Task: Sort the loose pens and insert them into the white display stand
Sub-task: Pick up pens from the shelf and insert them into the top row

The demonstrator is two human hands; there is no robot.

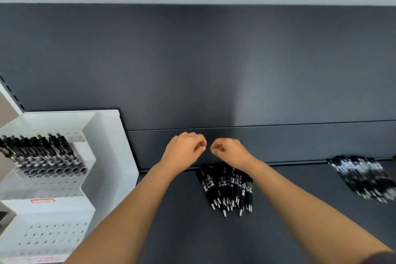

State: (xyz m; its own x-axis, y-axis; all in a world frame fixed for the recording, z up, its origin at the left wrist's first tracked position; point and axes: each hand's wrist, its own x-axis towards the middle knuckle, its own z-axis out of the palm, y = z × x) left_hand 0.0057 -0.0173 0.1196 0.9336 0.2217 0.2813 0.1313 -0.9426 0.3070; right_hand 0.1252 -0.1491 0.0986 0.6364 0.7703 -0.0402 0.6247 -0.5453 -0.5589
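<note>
Black pens (227, 186), heaped loosely in the middle of the dark shelf (182, 231), silver tips toward the near edge, barrels crossing one another. Directly behind the heap and raised above it, left hand (184, 146) and right hand (227, 149), close together, not touching the pens. Fingers (199, 142) of both curled inward to the thumbs, clenched on nothing visible. Well to the right, a second heap of pens (362, 178), blurred. At the far left, the white display stand (111, 139), stepped and full of small holes; upper step already filled with a row of pens (42, 152) leaning backward, lower steps with holes unfilled.

Probably about to gather from the middle heap. Possible trouble: grabbing too many at once from the crossed barrels, then dropping some or sending round ones rolling toward the near edge. Also possible: mixing kinds, both heaps looking nearly the same from here. At the stand, danger of pushing a pen at an angle into a small hole, missing it, or knocking the leaning row already in place. Long carry from heap to stand, so more chance of a slip.

Writing: white printed bands on the pen barrels, too small to read. A red-framed label (42, 200) on the front of the stand, text unreadable. No brand legible anywhere.
</note>
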